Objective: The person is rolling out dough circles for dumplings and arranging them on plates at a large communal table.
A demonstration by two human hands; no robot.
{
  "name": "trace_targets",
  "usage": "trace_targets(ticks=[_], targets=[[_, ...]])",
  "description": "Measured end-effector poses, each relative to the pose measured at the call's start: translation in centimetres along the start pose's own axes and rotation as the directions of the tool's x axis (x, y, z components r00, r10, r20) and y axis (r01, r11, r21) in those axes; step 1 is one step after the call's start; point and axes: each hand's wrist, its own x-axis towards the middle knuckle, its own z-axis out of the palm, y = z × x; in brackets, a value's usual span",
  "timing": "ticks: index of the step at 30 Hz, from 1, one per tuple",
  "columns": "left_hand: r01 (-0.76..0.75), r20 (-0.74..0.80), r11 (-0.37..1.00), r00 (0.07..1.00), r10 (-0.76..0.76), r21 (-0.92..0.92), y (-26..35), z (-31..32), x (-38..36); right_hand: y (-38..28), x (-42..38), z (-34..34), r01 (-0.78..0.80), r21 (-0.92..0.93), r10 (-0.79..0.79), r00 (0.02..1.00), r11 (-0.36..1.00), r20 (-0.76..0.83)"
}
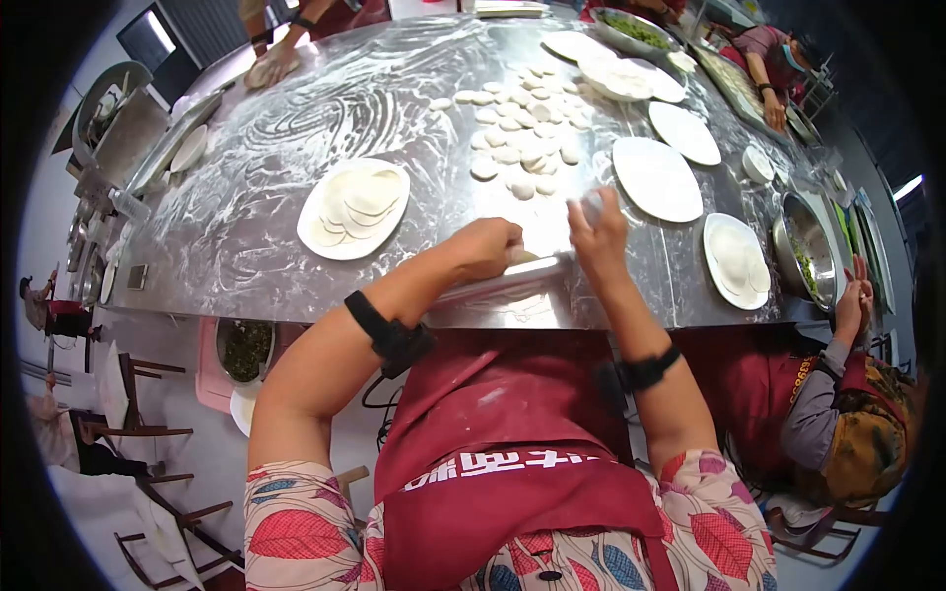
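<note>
My left hand (pixel 485 248) is closed at the table's front edge, its fingertips bent down at the pin's far side; what they pinch is too small to make out. A metallic-looking rolling pin (pixel 512 273) lies slantwise below it. At the pin's right end, my right hand (pixel 600 236) is raised with thumb and fingers apart, a pale blur between them. Beyond both hands, many flattened dough pieces (pixel 527 128) are scattered on the floured steel table (pixel 266 177). Rolled wrappers (pixel 360 205) overlap on a white oval plate (pixel 313 222) to the left.
To the right stand a bare white plate (pixel 657 179), a plate with wrappers (pixel 734 258) and a steel bowl of green filling (pixel 806 251). A co-worker's hands (pixel 855 298) are beside it. Another person's hands (pixel 273 65) press dough at the far left.
</note>
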Motion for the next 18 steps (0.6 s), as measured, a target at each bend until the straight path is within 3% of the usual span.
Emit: trace_targets(ticks=[1, 3, 5, 8, 9, 12, 13, 14, 18], targets=[[0.032, -0.087, 0.997, 0.996, -0.026, 0.07, -0.3, 0.3, 0.7, 0.2, 1.1, 0.8, 0.021, -0.02, -0.021, 1.0, 1.0, -0.005], [0.04, -0.007, 0.999, 0.999, -0.039, 0.002, -0.4, 0.6, 1.4, 0.9, 1.4, 1.3, 0.063, -0.077, -0.065, 0.998, 0.995, -0.023], [-0.002, 0.032, 1.0, 0.999, 0.001, 0.026, -0.4, 0.4, 1.4, -0.2, -0.7, -0.6, -0.001, 0.005, 0.001, 1.0, 1.0, -0.011], [0.006, -0.028, 0.999, 1.0, -0.007, -0.052, -1.4, 0.5, 1.4, -1.9, -5.2, -3.2, -0.152, 0.128, 0.15, 0.988, 0.98, 0.032], [0.089, 0.036, 0.982, 0.996, -0.085, -0.166, -0.8, -0.2, 0.6, -2.4, -5.7, -3.7, -0.173, 0.154, 0.166, 0.984, 0.973, 0.06], [0.02, 0.104, 0.992, 0.995, -0.007, -0.125, -1.6, 0.2, 0.5, -0.2, -3.1, -1.8, 0.023, 0.028, -0.022, 1.0, 0.999, -0.014], [0.027, 0.063, 0.997, 0.998, -0.023, -0.077, -1.3, 0.1, 0.6, -0.1, -1.4, -0.6, 0.079, 0.012, -0.078, 0.995, 0.997, -0.055], [0.036, 0.021, 0.999, 0.999, -0.035, -0.03, -0.8, 0.0, 0.8, 0.5, 0.2, 0.5, 0.224, -0.125, -0.237, 0.966, 0.966, -0.099], [0.013, -0.01, 1.0, 1.0, -0.013, 0.019, -0.9, 0.6, 2.1, 0.3, 1.1, 1.0, 0.078, -0.055, -0.08, 0.996, 0.995, -0.042]])
